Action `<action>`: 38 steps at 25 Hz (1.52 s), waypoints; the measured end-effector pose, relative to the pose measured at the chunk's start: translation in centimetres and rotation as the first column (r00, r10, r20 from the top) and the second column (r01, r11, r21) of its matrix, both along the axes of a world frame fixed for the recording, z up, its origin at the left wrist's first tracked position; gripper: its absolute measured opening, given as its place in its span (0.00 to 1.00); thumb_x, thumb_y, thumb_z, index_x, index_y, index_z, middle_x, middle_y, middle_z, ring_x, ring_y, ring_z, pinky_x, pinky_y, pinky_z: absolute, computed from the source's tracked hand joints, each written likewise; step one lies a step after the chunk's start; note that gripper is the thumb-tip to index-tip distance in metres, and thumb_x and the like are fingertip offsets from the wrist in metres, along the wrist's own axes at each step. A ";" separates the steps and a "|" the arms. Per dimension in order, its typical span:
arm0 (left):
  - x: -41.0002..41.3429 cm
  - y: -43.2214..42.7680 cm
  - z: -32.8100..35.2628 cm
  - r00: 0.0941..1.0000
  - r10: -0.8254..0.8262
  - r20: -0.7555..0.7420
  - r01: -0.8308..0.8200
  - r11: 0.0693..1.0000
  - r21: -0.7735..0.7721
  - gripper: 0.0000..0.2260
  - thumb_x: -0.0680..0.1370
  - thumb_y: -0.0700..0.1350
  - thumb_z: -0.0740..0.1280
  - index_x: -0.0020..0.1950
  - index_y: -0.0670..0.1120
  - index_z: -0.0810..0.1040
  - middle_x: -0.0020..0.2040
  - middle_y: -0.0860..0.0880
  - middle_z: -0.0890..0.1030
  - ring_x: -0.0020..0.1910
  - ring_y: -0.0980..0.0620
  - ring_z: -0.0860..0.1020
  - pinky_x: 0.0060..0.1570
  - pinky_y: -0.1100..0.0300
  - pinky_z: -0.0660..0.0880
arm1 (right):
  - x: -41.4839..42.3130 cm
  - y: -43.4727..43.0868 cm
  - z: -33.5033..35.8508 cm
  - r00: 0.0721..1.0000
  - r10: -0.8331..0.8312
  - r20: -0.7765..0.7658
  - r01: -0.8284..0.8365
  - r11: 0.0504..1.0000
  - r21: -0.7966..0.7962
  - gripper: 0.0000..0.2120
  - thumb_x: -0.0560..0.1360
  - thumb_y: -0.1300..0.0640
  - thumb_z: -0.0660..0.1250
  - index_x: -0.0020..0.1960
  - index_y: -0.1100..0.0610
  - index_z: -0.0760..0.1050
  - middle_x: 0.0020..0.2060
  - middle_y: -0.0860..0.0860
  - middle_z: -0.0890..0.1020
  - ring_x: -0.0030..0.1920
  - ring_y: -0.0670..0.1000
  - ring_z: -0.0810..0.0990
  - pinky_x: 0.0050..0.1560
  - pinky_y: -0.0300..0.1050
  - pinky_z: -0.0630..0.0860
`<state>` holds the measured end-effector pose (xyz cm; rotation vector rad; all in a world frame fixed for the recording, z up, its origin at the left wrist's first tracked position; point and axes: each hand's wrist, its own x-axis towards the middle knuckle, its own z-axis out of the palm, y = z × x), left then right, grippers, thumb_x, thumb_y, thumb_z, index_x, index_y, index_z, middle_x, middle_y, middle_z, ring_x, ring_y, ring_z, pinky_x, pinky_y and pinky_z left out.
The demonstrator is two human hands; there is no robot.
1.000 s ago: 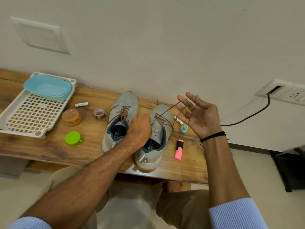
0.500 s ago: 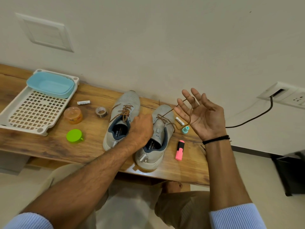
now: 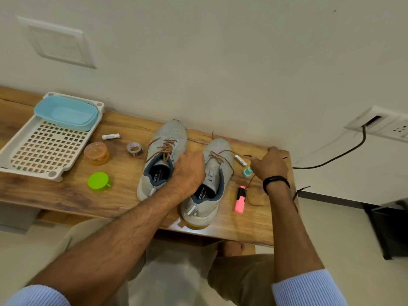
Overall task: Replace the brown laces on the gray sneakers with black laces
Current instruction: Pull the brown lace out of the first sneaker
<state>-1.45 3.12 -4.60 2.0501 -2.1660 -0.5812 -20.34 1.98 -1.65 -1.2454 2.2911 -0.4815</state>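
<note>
1. Two gray sneakers stand side by side on a grained wooden table, toes toward the wall: the left sneaker and the right sneaker, both in perforated mesh with padded navy collars
2. White print on each dark insole reads partly as "NITR" (the rest is hidden)
3. Thin brown laces criss-cross the left sneaker; the right sneaker's brown lace hangs slack, one end trailing right across the table
4. Left hand sits between the shoes, fingers curled round the right sneaker's inner side, gripping it
5. Right hand rests knuckles-up near the table's right edge; a black lace dangles off that edge beside the wrist, and dark tips show either side of the hand; whether the fingers pinch it cannot be told
6. Nearby: a white battery with unreadable lettering, a small teal bottle, a pink highlighter, a tape roll, an orange jar, a round green lid, and a white lattice tray holding a pale blue tub
</note>
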 end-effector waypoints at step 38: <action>0.0 -0.5 0.4 0.993 0.061 -0.103 -0.055 0.997 0.059 0.09 0.78 0.41 0.67 0.57 0.41 0.76 0.54 0.41 0.78 0.54 0.42 0.77 0.45 0.53 0.72 | 4.6 -3.7 -4.3 0.856 0.494 -0.153 -0.500 0.866 -0.001 0.08 0.73 0.49 0.73 0.42 0.52 0.80 0.37 0.45 0.79 0.40 0.46 0.77 0.41 0.38 0.69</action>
